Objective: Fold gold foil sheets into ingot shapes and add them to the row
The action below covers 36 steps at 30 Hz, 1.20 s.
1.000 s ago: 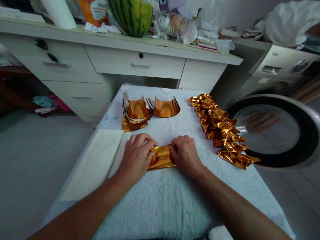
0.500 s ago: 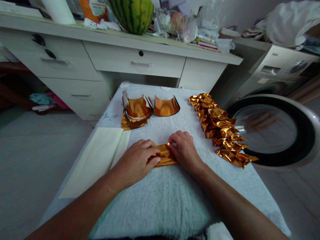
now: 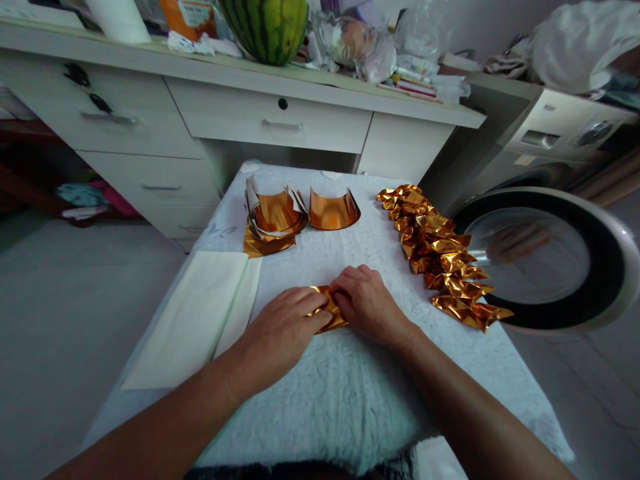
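Note:
A folded piece of shiny gold foil paper (image 3: 334, 319) lies on the cloth-covered table between my hands. My left hand (image 3: 283, 327) grips its left part, fingers curled over it and the thumb pressed against it. On the other end, my right hand (image 3: 367, 303) is closed with bent fingers, hiding that edge. Beyond them stand curved gold sheets: a nested stack with white backing (image 3: 277, 212) and a single curved gold sheet (image 3: 334, 210). To the right runs a row of several crumpled, twisted gold foil pieces (image 3: 447, 257).
Cream paper sheets (image 3: 195, 313) lie on the left of the table (image 3: 310, 413). Behind it is a white drawer desk (image 3: 270, 120) bearing a watermelon (image 3: 265, 30) and clutter. A washing machine's open round door (image 3: 540, 257) juts toward the table's right edge.
My hands have drawn closer together on the gold foil paper, and less of it shows between them. My left fingers now reach further over it. The other foil pieces stay in place.

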### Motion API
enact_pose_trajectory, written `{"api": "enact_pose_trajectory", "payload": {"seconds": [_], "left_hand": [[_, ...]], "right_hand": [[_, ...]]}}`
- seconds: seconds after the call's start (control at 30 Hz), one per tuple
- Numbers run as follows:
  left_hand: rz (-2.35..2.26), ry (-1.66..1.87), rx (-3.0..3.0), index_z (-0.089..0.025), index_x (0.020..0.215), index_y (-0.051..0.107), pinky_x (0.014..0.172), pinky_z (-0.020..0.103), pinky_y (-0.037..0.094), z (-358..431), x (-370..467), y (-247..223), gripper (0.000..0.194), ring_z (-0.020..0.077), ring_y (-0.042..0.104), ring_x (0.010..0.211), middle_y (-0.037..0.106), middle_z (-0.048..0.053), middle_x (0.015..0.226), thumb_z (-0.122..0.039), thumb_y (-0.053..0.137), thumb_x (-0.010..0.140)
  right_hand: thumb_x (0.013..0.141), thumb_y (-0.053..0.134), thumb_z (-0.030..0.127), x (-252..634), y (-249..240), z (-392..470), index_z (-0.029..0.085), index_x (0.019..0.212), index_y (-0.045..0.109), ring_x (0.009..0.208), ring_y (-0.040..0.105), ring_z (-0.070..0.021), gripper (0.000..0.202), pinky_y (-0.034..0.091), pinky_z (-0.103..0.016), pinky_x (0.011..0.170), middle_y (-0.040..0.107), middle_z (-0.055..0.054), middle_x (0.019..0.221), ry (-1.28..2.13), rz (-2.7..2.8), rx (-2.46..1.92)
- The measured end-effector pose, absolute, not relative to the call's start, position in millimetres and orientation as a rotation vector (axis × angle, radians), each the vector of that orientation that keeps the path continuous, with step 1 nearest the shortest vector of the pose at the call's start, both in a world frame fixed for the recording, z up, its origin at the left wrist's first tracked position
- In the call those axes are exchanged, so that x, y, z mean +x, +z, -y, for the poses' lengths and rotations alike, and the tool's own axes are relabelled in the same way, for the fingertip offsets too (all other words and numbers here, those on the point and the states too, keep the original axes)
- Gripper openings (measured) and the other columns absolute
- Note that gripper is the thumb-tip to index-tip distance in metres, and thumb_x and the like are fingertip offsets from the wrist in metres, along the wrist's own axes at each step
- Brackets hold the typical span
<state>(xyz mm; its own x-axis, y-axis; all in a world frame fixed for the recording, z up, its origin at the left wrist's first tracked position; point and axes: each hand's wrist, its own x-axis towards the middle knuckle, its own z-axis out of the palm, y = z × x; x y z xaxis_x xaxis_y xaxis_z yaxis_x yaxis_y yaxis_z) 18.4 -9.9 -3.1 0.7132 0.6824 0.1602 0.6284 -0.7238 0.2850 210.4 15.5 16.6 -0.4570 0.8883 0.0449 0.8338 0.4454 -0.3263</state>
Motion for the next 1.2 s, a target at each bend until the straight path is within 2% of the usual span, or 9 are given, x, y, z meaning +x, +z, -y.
{"api": "enact_pose_trajectory", "payload": {"seconds": [0.1, 0.3, 0.47, 0.67, 0.83, 0.97, 1.0, 1.1, 1.2], "left_hand": [[-0.999, 0.403, 2.744, -0.020, 0.116, 0.063, 0.100, 0.038, 0.048, 16, 22, -6, 0.026, 0.0203, 0.058, 0.111, 0.066, 0.004, 0.114, -0.011, 0.051, 0.094], [-1.132, 0.407, 2.867, -0.014, 0.115, 0.062, 0.098, 0.042, 0.052, 28, 26, -2, 0.034, 0.0246, 0.062, 0.114, 0.068, 0.012, 0.118, -0.004, 0.039, 0.092], [-1.186, 0.304, 2.884, -0.013, 0.122, 0.059, 0.103, 0.045, 0.049, 36, 25, -7, 0.045, 0.0263, 0.058, 0.124, 0.063, 0.016, 0.130, 0.001, 0.035, 0.086], [-1.305, 0.193, 2.934, -0.010, 0.126, 0.057, 0.096, 0.050, 0.052, 59, 21, -22, 0.048, 0.0346, 0.057, 0.125, 0.059, 0.022, 0.136, -0.002, 0.041, 0.081], [-1.232, 0.115, 2.984, -0.007, 0.117, 0.063, 0.083, 0.050, 0.056, 60, 14, -7, 0.040, 0.0380, 0.064, 0.112, 0.064, 0.025, 0.125, -0.001, 0.045, 0.081], [-1.225, 0.146, 2.820, -0.017, 0.090, 0.066, 0.072, 0.043, 0.056, 43, 11, 10, 0.024, 0.0261, 0.067, 0.081, 0.070, 0.010, 0.089, -0.007, 0.045, 0.090], [-1.219, 0.187, 2.801, -0.018, 0.091, 0.066, 0.072, 0.043, 0.055, 39, 11, 12, 0.022, 0.0250, 0.066, 0.079, 0.068, 0.007, 0.084, -0.008, 0.045, 0.092], [-1.228, 0.294, 2.785, -0.020, 0.104, 0.064, 0.084, 0.046, 0.052, 33, 13, 11, 0.015, 0.0271, 0.063, 0.094, 0.068, 0.007, 0.099, -0.021, 0.056, 0.092], [-1.145, 0.403, 2.831, -0.020, 0.118, 0.060, 0.106, 0.050, 0.041, 33, 16, 5, 0.031, 0.0296, 0.053, 0.121, 0.062, 0.009, 0.126, -0.029, 0.064, 0.089]], "right_hand": [[0.091, 0.055, 0.017, 209, 18, -12, 0.021, 0.094, 0.070, 0.091, 0.051, -0.0205, 0.016, 0.032, -0.034, 0.077, 0.064, -0.005, 0.095, 0.361, 2.492, -1.531], [0.088, 0.060, 0.021, 207, 17, -9, 0.020, 0.093, 0.067, 0.091, 0.049, -0.0212, 0.008, 0.032, -0.035, 0.078, 0.062, -0.005, 0.097, 0.377, 2.471, -1.559], [0.088, 0.061, 0.026, 207, 14, -8, 0.021, 0.095, 0.064, 0.093, 0.049, -0.0224, 0.009, 0.033, -0.036, 0.080, 0.061, -0.005, 0.098, 0.348, 2.465, -1.550], [0.088, 0.062, 0.030, 207, 11, -5, 0.021, 0.097, 0.062, 0.094, 0.048, -0.0233, 0.012, 0.033, -0.037, 0.081, 0.060, -0.005, 0.099, 0.302, 2.471, -1.536], [0.089, 0.060, 0.035, 208, 11, -4, 0.021, 0.098, 0.060, 0.094, 0.047, -0.0242, 0.017, 0.034, -0.038, 0.082, 0.059, -0.006, 0.099, 0.306, 2.471, -1.528], [0.089, 0.060, 0.037, 209, 13, -3, 0.021, 0.100, 0.060, 0.095, 0.047, -0.0249, 0.020, 0.035, -0.038, 0.083, 0.059, -0.006, 0.101, 0.340, 2.474, -1.523], [0.089, 0.060, 0.035, 210, 13, -3, 0.021, 0.100, 0.060, 0.095, 0.047, -0.0249, 0.018, 0.035, -0.038, 0.084, 0.059, -0.006, 0.101, 0.354, 2.473, -1.519], [0.092, 0.052, 0.025, 213, 14, -3, 0.022, 0.104, 0.060, 0.096, 0.046, -0.0246, 0.015, 0.036, -0.038, 0.084, 0.058, -0.006, 0.104, 0.390, 2.482, -1.481], [0.092, 0.045, 0.017, 218, 15, -3, 0.022, 0.110, 0.060, 0.097, 0.045, -0.0243, 0.023, 0.036, -0.038, 0.085, 0.058, -0.007, 0.107, 0.424, 2.500, -1.432]]}}
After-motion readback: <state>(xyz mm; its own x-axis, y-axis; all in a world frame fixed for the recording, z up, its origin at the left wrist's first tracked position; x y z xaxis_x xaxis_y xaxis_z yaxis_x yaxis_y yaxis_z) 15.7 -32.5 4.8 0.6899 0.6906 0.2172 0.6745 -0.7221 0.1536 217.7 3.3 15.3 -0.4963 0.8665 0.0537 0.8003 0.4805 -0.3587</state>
